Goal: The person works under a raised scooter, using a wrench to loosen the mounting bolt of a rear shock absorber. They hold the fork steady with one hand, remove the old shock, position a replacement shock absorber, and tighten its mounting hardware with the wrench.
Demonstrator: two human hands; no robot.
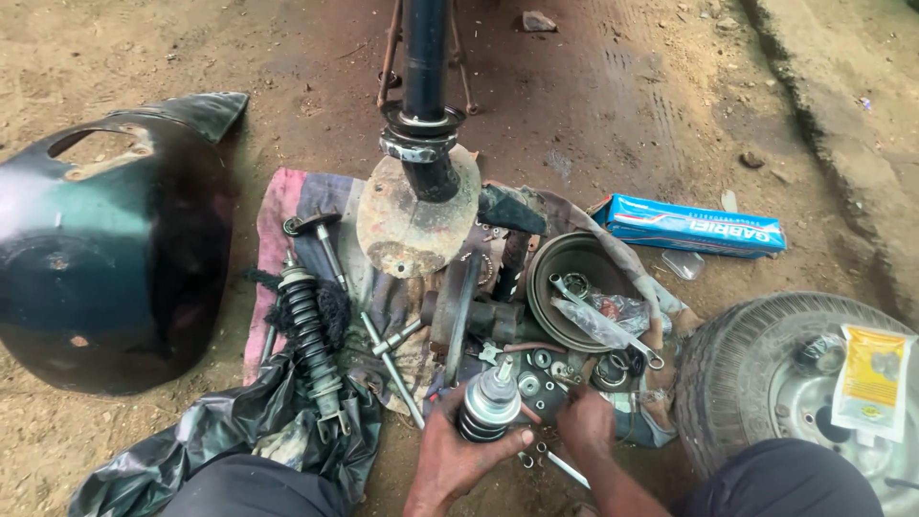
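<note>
The left hand point(450, 455) has its grip closed around a small ribbed cylinder part point(486, 410), held upright over the cloth point(287, 206) on the ground. The right hand point(586, 421) presses among small bearings point(528, 383), fingers curled; whether they hold something I cannot tell.

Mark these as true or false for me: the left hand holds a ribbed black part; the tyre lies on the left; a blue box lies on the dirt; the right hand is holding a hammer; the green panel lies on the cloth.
1. The left hand holds a ribbed black part. True.
2. The tyre lies on the left. False: it lies on the right.
3. A blue box lies on the dirt. True.
4. The right hand holds a hammer. False: it reaches among small metal parts.
5. The green panel lies on the cloth. False: it lies on the dirt beside it.
</note>
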